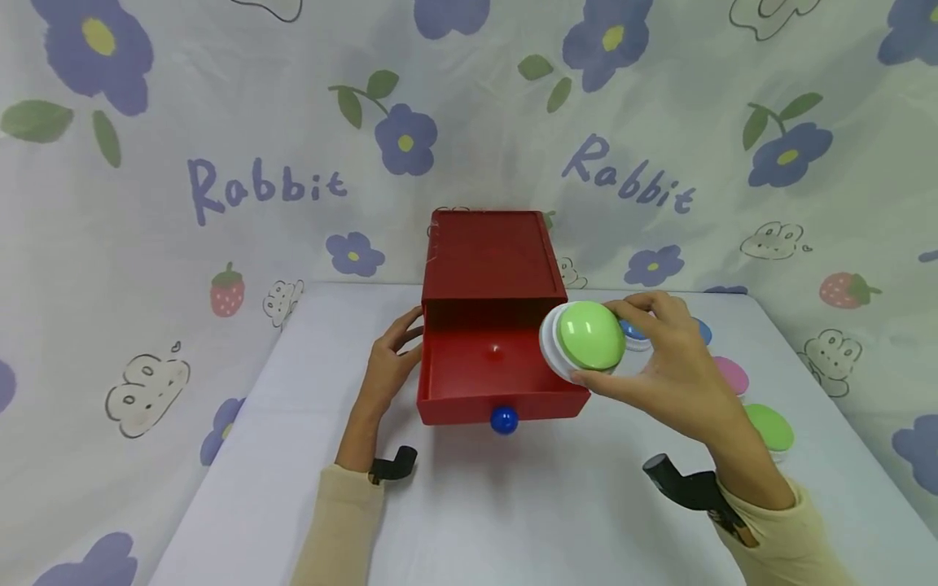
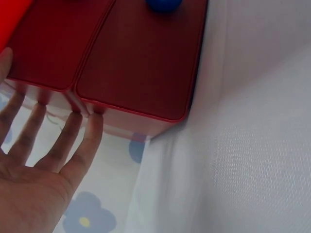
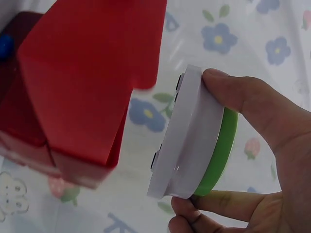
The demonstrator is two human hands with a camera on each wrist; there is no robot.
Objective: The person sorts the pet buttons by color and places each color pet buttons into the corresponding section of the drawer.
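A red drawer cabinet (image 1: 491, 256) stands at the middle of the table with its top drawer (image 1: 462, 374) pulled out; a blue knob (image 1: 504, 420) sits on the drawer front. My left hand (image 1: 384, 366) is at the cabinet's left side, fingers extended, with fingertips (image 2: 95, 121) against the side wall. My right hand (image 1: 677, 370) pinches a round push button (image 1: 589, 335) with a green dome and white base, thumb on one edge and fingers on the opposite one. It is held tilted near the drawer's right wall, and its underside with dark patches shows in the right wrist view.
Right of the cabinet, partly behind the right hand and forearm, lie more round buttons: blue ones (image 1: 636, 332), a pink one (image 1: 731, 376) and a green one (image 1: 769, 427). A patterned cloth (image 1: 264, 106) hangs behind the white tabletop (image 1: 513, 521).
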